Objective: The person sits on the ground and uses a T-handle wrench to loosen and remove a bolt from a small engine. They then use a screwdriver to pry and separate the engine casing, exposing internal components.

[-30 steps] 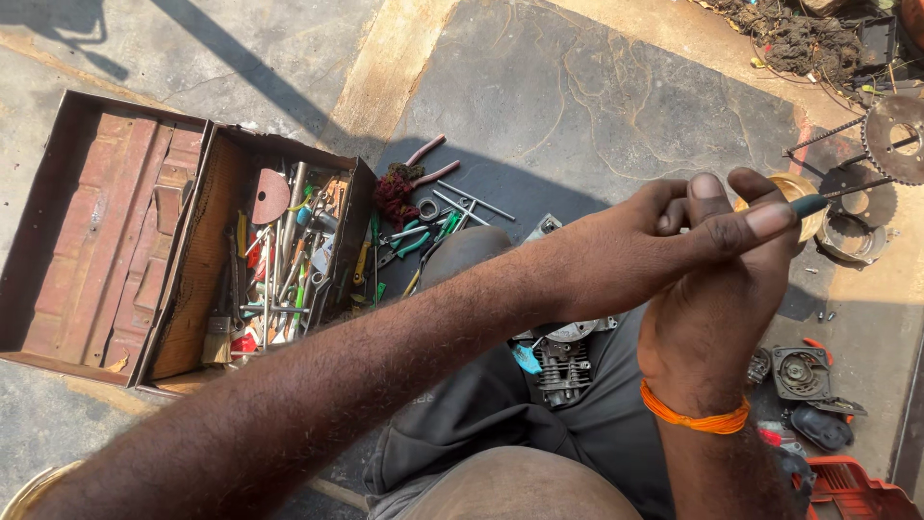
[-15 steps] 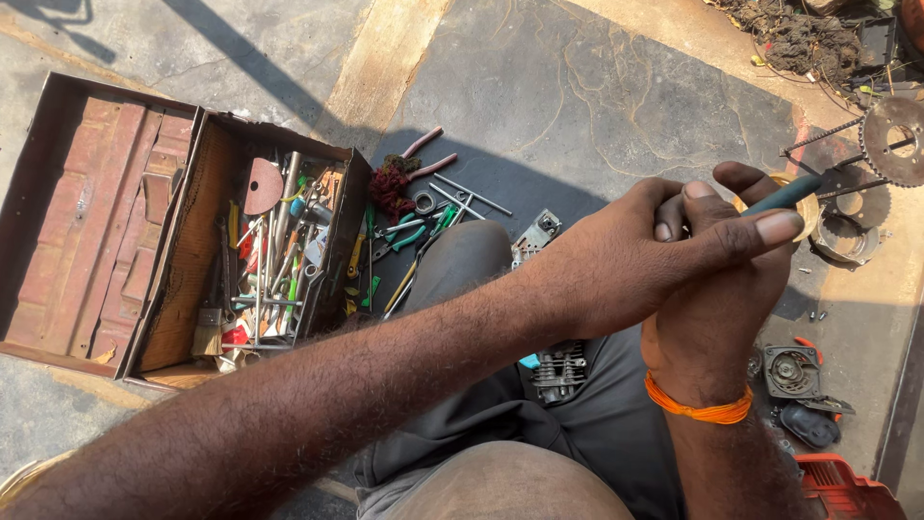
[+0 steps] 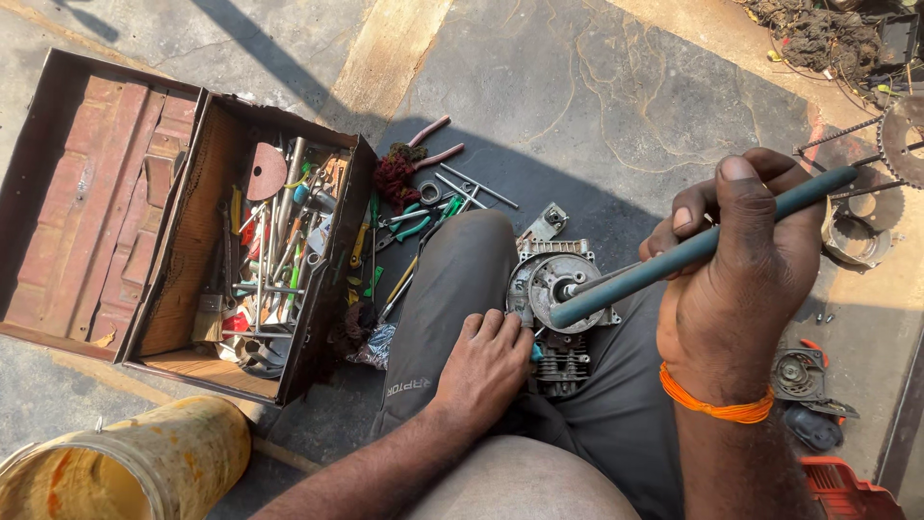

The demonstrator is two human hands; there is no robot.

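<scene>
Left hand [image 3: 491, 361], fingers curled on the small engine block [image 3: 556, 303] steadying it in the lap; right hand [image 3: 746, 260] gripping a long grey-green tool [image 3: 693, 248], tip at the shaft; judged loosening step, needing steady turning.

Bright, hard sunlight falls from the upper side of the scene onto a concrete floor [image 3: 597, 87]. The person's dark, sharp-edged shadow covers the middle of the view and some scattered tools. Sunlit metal in the open toolbox [image 3: 192, 241] glints. The picture is sharp throughout, with slight wide-angle stretching at the edges.
</scene>
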